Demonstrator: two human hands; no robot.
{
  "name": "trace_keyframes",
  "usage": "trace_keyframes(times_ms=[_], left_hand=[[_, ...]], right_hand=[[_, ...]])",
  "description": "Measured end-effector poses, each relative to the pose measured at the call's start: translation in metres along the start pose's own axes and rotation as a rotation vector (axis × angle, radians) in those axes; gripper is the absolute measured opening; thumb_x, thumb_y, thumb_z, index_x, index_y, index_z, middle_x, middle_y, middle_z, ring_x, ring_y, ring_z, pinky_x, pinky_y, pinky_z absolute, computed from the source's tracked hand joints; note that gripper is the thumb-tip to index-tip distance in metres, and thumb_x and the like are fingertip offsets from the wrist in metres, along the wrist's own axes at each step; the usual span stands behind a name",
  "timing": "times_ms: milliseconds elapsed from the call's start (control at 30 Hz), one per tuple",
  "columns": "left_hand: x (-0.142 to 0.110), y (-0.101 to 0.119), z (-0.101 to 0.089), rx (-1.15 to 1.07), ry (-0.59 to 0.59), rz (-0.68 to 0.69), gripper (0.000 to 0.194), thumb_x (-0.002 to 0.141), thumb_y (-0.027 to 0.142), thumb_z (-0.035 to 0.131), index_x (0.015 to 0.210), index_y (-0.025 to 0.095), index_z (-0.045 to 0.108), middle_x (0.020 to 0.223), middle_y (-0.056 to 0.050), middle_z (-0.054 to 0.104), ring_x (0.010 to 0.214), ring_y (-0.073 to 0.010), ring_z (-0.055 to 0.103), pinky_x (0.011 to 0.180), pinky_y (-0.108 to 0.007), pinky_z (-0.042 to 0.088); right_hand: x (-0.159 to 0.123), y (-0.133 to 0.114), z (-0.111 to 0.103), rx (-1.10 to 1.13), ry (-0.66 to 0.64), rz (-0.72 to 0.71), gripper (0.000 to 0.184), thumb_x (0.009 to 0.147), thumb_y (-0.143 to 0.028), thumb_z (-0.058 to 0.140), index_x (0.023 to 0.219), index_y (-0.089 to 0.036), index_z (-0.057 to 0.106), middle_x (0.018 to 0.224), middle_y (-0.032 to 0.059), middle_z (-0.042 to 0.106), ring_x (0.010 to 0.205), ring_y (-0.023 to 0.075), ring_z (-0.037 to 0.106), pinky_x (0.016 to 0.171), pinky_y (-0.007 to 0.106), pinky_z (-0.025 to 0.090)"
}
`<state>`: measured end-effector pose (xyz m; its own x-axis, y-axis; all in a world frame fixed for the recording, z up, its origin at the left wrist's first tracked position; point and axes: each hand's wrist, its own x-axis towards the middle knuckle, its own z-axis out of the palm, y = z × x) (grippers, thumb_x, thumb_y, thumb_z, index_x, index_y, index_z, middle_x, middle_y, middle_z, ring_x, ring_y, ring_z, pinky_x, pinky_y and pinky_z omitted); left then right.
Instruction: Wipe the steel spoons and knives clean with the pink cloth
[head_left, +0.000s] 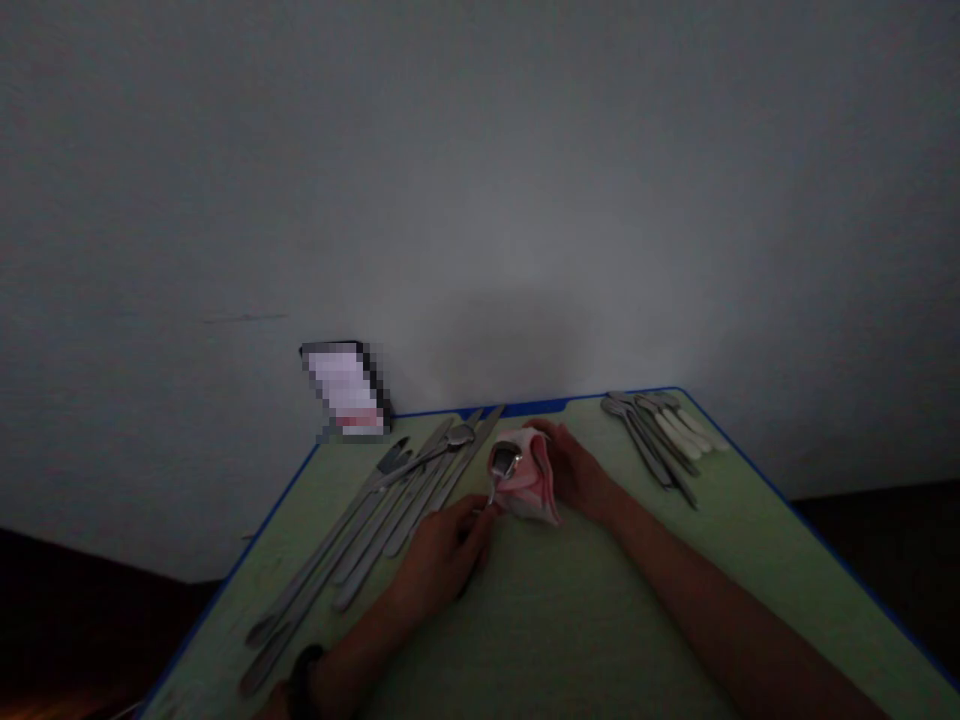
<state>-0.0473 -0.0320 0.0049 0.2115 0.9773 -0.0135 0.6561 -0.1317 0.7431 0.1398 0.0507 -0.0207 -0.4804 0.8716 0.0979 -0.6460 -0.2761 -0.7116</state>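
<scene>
My left hand [448, 545] is closed around the handle of a metal spoon [504, 460], whose bowl points away from me. Behind and beside the bowl is a folded pink and white cloth [534, 478]. My right hand [571, 468] grips this cloth from its far right side; most of its fingers are hidden behind the fabric. Spoon bowl and cloth appear to touch, over the middle of the table. Left of my left hand lie several long metal knives and spoons [367, 545], side by side.
A second group of cutlery [651, 440], some with white handles, lies at the table's back right. The green table [600, 630] has a blue edge and stands against a grey wall [480, 200]. A device with a blurred, lit screen [345, 385] leans at the back left.
</scene>
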Motion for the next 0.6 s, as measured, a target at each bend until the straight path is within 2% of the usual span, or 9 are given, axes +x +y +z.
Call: trace_keyframes(times_ms=[67,133,200,267,333,467,533,600], left_hand=[[0.0,0.001,0.001,-0.004,0.007,0.024,0.035,0.091,0.044,0.036,0.088,0.018,0.06,0.053,0.003,0.057,0.053,-0.0149,0.056,0.055,-0.023,0.038],[0.002,0.001,0.001,-0.01,0.023,0.045,0.035,0.092,0.043,0.035,0.087,0.018,0.059,0.053,0.003,0.056,0.053,-0.0147,0.056,0.056,-0.024,0.038],[0.004,0.001,0.002,-0.011,0.043,0.056,0.035,0.092,0.042,0.035,0.089,0.018,0.059,0.055,0.003,0.056,0.053,-0.015,0.056,0.055,-0.024,0.038],[0.004,0.0,0.002,-0.011,0.051,0.066,0.034,0.091,0.042,0.035,0.093,0.018,0.059,0.056,0.003,0.056,0.053,-0.0149,0.054,0.054,-0.024,0.037],[0.004,-0.001,0.002,-0.015,0.045,0.083,0.032,0.09,0.04,0.036,0.095,0.017,0.059,0.056,0.003,0.054,0.052,-0.0142,0.052,0.052,-0.024,0.036],[0.005,-0.004,0.002,-0.083,0.037,0.116,0.031,0.088,0.034,0.039,0.107,0.015,0.054,0.056,0.005,0.052,0.05,-0.0124,0.049,0.051,-0.022,0.036],[0.006,-0.005,0.003,-0.132,0.062,0.097,0.036,0.088,0.037,0.039,0.113,0.013,0.05,0.055,0.005,0.052,0.047,-0.0116,0.047,0.049,-0.022,0.037],[0.007,-0.004,0.003,-0.138,0.091,0.064,0.039,0.088,0.041,0.04,0.11,0.012,0.052,0.054,0.005,0.053,0.045,-0.0114,0.047,0.048,-0.022,0.037]], right_hand=[[-0.001,0.0,0.001,-0.035,0.036,-0.022,0.041,0.065,-0.046,0.072,0.096,-0.024,0.057,0.087,-0.0007,0.062,0.077,0.015,0.058,0.074,0.029,0.045],[0.0,0.0,0.001,-0.12,0.091,-0.036,0.041,0.061,-0.033,0.076,0.095,-0.024,0.055,0.087,-0.0019,0.061,0.076,0.0137,0.058,0.072,0.027,0.045],[0.001,0.001,0.0,-0.232,0.119,-0.025,0.039,0.059,-0.02,0.074,0.094,-0.023,0.056,0.085,-0.0024,0.063,0.075,0.0135,0.058,0.07,0.026,0.045],[0.003,0.001,-0.001,-0.289,0.139,-0.018,0.032,0.06,-0.015,0.068,0.09,-0.021,0.058,0.081,-0.0017,0.064,0.075,0.0148,0.059,0.069,0.026,0.045],[0.005,0.0,-0.002,-0.262,0.191,-0.039,0.024,0.061,-0.014,0.062,0.085,-0.019,0.059,0.078,-0.0007,0.065,0.076,0.0169,0.06,0.07,0.028,0.046],[0.009,-0.002,-0.005,-0.137,0.285,-0.104,0.025,0.061,-0.017,0.058,0.086,-0.019,0.061,0.079,0.0017,0.068,0.081,0.0203,0.062,0.077,0.034,0.048],[0.009,-0.004,-0.006,-0.092,0.263,-0.09,0.027,0.064,-0.02,0.056,0.09,-0.019,0.061,0.084,0.0039,0.069,0.086,0.0217,0.063,0.08,0.037,0.048],[0.007,-0.007,-0.004,-0.054,0.205,-0.038,0.029,0.067,-0.025,0.054,0.094,-0.019,0.061,0.089,0.0063,0.069,0.091,0.0231,0.062,0.083,0.039,0.048]])
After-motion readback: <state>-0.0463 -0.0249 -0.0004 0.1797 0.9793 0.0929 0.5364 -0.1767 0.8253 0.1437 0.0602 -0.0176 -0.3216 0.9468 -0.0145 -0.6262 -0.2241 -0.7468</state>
